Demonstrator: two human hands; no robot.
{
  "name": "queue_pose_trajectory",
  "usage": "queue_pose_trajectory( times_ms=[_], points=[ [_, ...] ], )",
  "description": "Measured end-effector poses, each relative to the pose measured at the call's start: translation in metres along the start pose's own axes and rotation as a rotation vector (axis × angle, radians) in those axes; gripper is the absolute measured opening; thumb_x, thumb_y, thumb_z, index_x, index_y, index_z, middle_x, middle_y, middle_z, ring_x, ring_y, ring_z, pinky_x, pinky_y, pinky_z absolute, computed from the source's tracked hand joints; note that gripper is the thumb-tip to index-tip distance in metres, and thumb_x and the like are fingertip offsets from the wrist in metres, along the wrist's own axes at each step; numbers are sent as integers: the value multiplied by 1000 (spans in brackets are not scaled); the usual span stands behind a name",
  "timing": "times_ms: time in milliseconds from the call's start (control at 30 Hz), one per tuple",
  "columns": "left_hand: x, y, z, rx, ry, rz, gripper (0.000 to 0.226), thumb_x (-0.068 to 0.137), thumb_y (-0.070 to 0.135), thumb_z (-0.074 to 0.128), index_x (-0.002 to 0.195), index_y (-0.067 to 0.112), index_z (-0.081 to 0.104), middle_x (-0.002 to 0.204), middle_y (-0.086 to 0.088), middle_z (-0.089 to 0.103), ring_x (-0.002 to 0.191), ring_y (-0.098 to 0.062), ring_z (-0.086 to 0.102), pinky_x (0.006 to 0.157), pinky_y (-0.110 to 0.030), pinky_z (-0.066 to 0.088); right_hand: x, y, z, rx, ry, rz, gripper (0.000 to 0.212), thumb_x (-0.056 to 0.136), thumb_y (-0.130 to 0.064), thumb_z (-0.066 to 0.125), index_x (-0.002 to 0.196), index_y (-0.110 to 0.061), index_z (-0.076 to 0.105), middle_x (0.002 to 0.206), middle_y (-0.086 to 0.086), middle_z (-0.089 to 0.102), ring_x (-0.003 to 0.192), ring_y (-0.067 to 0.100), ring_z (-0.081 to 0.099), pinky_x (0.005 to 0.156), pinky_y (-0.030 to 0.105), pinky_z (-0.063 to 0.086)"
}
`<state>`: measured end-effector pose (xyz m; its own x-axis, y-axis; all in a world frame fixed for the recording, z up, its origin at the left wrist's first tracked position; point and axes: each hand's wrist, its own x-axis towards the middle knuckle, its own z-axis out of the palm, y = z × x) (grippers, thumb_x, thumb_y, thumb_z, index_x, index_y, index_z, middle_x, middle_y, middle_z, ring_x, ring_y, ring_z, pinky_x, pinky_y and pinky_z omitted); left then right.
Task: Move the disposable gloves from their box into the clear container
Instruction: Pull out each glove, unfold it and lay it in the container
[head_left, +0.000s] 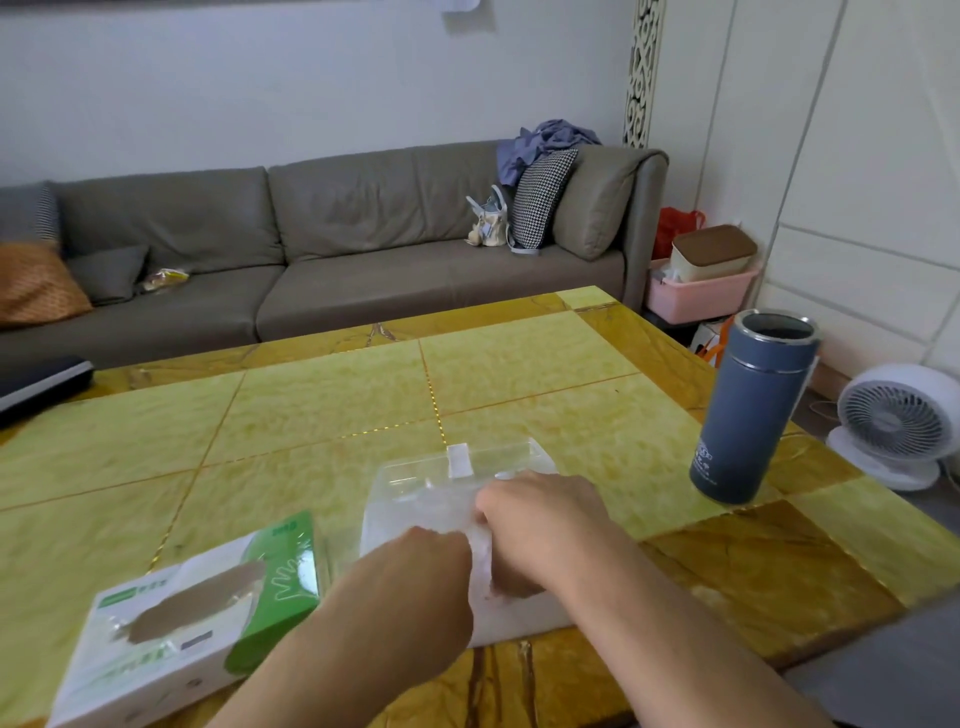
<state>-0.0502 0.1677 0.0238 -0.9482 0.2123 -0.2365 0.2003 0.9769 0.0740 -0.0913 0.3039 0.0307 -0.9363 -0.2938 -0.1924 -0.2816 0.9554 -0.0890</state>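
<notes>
Pressing a pale wad of gloves (480, 564) down into the clear container (462, 499), both hands are working together at its near end, apparently so the floppy plastic stays packed instead of springing back out. The left hand (431, 558) is curling its fingers around the wad from the left, while the right hand (530, 525) is pinching it from the other side, knuckles up. The container is sitting on the counter (519, 374) directly ahead, within easy reach. The glove box (192, 623) is lying just to its left, its torn opening facing up, probably so more gloves can be pulled out. A blue flask (753, 410) is standing well off to the right.
</notes>
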Motion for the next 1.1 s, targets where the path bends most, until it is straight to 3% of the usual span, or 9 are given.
queue_pose_trajectory(
  times_ms=[167, 267, 367, 533, 633, 733, 900, 1000, 1100],
  points=[
    [0, -4, -4, -62, -35, -45, 37, 108, 48, 32, 130, 25, 51, 123, 0, 64, 107, -21, 64, 87, -33, 51, -2, -1, -3, -48, -47, 19, 28, 83, -23, 79, 80, -23, 52, 83, -2, 50, 87, 25, 56, 76, 33, 40],
    [-4, 0, -1, -60, 54, -1, 28, 108, 49, 31, 118, 30, 48, 99, 4, 60, 84, -20, 61, 69, -33, 46, 0, -1, -4, -59, -85, 23, 28, 84, -21, 75, 76, -24, 48, 82, -2, 49, 85, 24, 52, 77, 32, 40],
    [-6, 2, 5, -146, 148, 30, 11, 107, 40, 35, 117, 42, 39, 82, 8, 52, 65, -13, 51, 58, -30, 39, 0, -2, -6, -44, -90, 18, 18, 84, -16, 70, 93, -26, 58, 87, -3, 53, 85, 23, 54, 77, 32, 41],
    [4, -5, 19, -183, 147, -49, 46, 106, 44, 33, 152, 47, 24, 93, 5, 60, 81, -19, 62, 74, -37, 54, 1, -1, -2, -54, -104, 19, 18, 92, -26, 70, 104, -25, 57, 94, -2, 54, 91, 24, 59, 76, 34, 42],
    [8, -5, 20, -202, 160, -113, 25, 105, 44, 34, 122, 31, 48, 92, 3, 58, 87, -22, 64, 75, -35, 53, 0, 0, 0, -31, -115, 31, 19, 90, -28, 72, 108, -24, 66, 95, -3, 58, 94, 23, 62, 72, 33, 41],
    [12, -1, 17, -193, 121, -163, 24, 105, 39, 36, 86, 25, 37, 80, 5, 48, 74, -20, 54, 64, -32, 42, 1, 2, 1, -8, -99, 39, 19, 87, -25, 75, 104, -22, 69, 94, -2, 61, 86, 22, 62, 60, 29, 36],
    [33, -3, 17, -235, 5, -253, 22, 101, 30, 48, 112, 10, 47, 80, 4, 52, 66, -11, 51, 51, -26, 34, -3, 7, 3, 43, -37, 47, 49, 87, -22, 80, 126, -11, 52, 81, -1, 47, 79, 23, 55, 50, 30, 30],
    [42, -6, 15, -248, -57, -292, 41, 98, 25, 54, 126, -3, 45, 81, -1, 55, 68, -14, 56, 53, -26, 37, -3, 5, 4, 42, -70, 61, 22, 86, -19, 79, 91, -10, 60, 73, 1, 51, 62, 19, 51, 47, 28, 31],
    [52, -3, 13, -241, -93, -306, 11, 94, 19, 55, 90, 9, 52, 90, -3, 52, 71, -17, 56, 60, -26, 41, 4, 5, 3, 63, -175, 125, 33, 86, -16, 79, 66, -12, 53, 69, 4, 52, 52, 17, 47, 46, 25, 34]
  ],
)
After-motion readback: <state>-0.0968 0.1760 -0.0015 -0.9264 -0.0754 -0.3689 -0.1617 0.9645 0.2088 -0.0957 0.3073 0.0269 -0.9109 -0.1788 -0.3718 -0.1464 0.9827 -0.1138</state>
